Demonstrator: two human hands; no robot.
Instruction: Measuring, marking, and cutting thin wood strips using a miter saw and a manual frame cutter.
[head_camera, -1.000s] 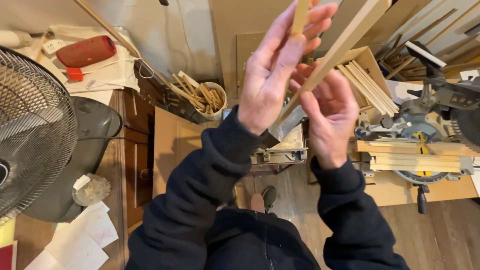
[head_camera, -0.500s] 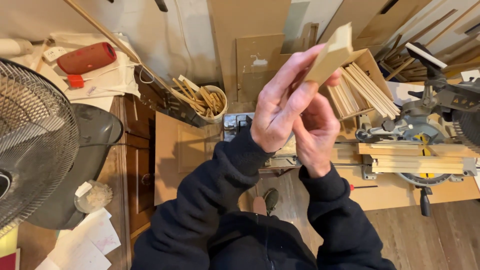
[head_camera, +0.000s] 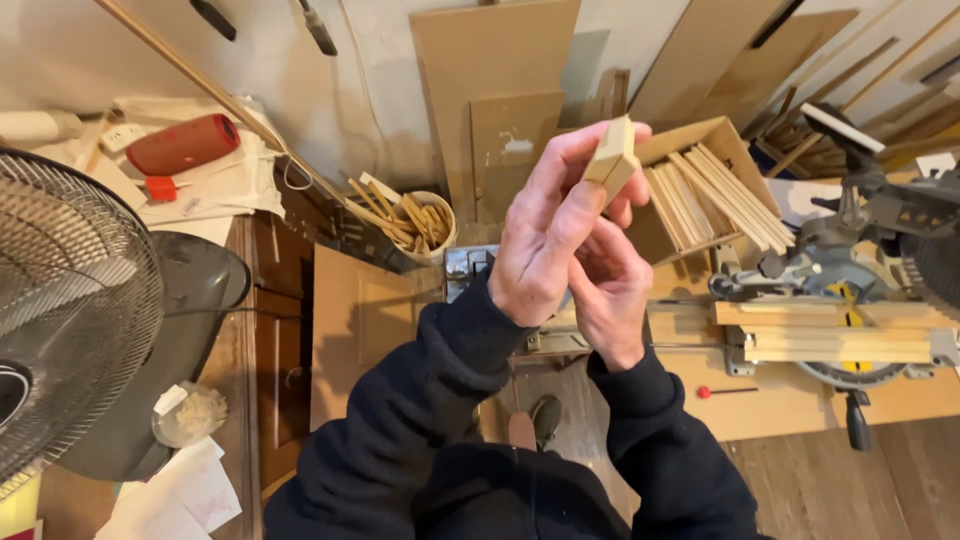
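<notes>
The left hand (head_camera: 545, 235) is raised in the middle of the view, back toward the camera, its fingers and thumb pinched on a short pale wooden block (head_camera: 611, 160) that stands out above the fingertips at about 1 o'clock from the palm. The block shows a square end and a long flat face, tilted slightly. The right hand (head_camera: 608, 290) sits just below and behind the left, at 4 o'clock from it, touching it; its fingers curl loosely, and whether they grip anything cannot be told, since the left hand covers them. Both sleeves are dark.

Below the hands lies the workshop floor and low desk surfaces. At 3 o'clock from the hands stands a miter saw (head_camera: 860, 290) with several light wooden strips (head_camera: 830, 335) lying across its bed. At 1 o'clock, just behind the block, a cardboard box (head_camera: 700, 140) holds a bundle of thin wooden slats. At 10 o'clock a round pail (head_camera: 428, 225) is full of short wood offcuts. Farther left, at 9 o'clock, a large wire-caged fan (head_camera: 70, 310) fills the edge, with a red cylinder (head_camera: 182, 144) lying on papers above it at 10 o'clock. Flat brown boards (head_camera: 495, 90) lean against the wall at 12 o'clock.
</notes>
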